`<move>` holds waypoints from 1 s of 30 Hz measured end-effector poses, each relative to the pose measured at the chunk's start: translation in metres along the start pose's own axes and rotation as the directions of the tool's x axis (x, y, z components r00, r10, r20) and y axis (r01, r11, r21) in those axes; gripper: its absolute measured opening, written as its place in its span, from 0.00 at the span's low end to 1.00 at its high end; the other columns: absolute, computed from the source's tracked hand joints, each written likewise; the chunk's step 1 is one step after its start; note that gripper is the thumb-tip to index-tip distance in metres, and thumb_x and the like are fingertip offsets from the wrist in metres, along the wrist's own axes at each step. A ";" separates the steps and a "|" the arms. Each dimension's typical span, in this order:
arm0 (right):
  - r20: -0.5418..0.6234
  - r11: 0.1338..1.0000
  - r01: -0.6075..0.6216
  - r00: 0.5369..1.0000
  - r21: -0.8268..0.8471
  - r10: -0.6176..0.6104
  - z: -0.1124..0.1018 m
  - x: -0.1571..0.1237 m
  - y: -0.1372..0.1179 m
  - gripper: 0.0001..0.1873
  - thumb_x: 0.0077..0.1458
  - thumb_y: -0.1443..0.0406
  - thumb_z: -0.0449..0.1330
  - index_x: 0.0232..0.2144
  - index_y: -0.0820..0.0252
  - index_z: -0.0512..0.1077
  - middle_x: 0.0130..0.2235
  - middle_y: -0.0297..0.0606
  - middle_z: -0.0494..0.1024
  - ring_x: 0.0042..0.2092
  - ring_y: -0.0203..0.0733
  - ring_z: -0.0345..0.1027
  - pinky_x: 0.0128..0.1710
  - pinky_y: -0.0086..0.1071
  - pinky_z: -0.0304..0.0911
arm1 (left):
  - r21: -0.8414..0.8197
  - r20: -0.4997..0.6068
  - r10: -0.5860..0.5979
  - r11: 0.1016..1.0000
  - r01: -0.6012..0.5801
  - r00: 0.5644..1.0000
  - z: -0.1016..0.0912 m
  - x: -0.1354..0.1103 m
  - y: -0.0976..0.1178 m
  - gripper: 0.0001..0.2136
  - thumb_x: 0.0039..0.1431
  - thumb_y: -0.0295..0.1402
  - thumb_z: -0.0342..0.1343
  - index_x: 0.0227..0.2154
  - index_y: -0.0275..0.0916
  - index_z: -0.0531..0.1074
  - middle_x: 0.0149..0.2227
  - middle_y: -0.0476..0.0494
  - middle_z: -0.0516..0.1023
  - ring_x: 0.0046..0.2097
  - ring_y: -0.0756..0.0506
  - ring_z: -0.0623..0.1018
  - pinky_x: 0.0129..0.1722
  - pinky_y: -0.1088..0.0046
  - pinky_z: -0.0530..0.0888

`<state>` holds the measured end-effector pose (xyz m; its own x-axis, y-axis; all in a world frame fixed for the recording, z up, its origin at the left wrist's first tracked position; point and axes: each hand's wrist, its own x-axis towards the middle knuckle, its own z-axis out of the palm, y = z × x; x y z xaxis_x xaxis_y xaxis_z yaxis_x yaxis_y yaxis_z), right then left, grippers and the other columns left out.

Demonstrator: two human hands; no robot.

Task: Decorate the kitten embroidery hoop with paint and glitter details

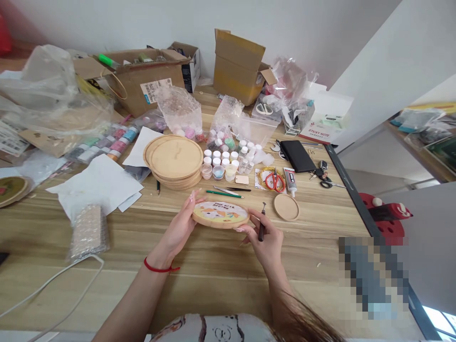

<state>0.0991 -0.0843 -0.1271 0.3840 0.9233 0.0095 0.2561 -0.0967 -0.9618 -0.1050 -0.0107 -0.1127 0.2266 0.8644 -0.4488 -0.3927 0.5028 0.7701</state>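
Note:
A round wooden plaque [220,214] with a painted picture and dark lettering is raised between my two hands, its face tilted towards me. My left hand [181,227] grips its left edge and has a red cord at the wrist. With thumb and fingertips, my right hand [262,235] holds the right edge. That same hand also keeps a small black-handled tool [262,228] with a metal tip between its fingers. Beyond the plaque lie a green pencil [225,194] and tweezers [233,189]. A small round wooden tray [286,207] rests right of my right hand.
Stacked round wooden boards [174,159] stand behind my left hand, beside several white-capped jars [221,161]. Red-handled cutters [275,181], a glue tube [291,180] and a black notebook [297,156] lie to the right. Cardboard boxes [153,78] line the wall. A white cable [71,275] crosses the left.

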 end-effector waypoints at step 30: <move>0.174 0.960 0.088 0.975 0.267 -0.138 0.002 0.005 0.007 0.29 0.45 0.60 0.73 0.48 0.58 0.70 0.51 0.50 0.79 0.50 0.55 0.76 0.50 0.47 0.73 | -0.145 -0.044 0.114 0.982 -0.119 0.993 0.008 -0.003 0.004 0.24 0.68 0.43 0.46 0.64 0.44 0.58 0.66 0.45 0.61 0.67 0.44 0.60 0.65 0.63 0.62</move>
<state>0.1014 -0.0792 -0.1341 0.1845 0.9783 0.0945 0.0433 0.0879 -0.9952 -0.1006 -0.0115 -0.1046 0.1409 0.9151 -0.3779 -0.5418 0.3907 0.7441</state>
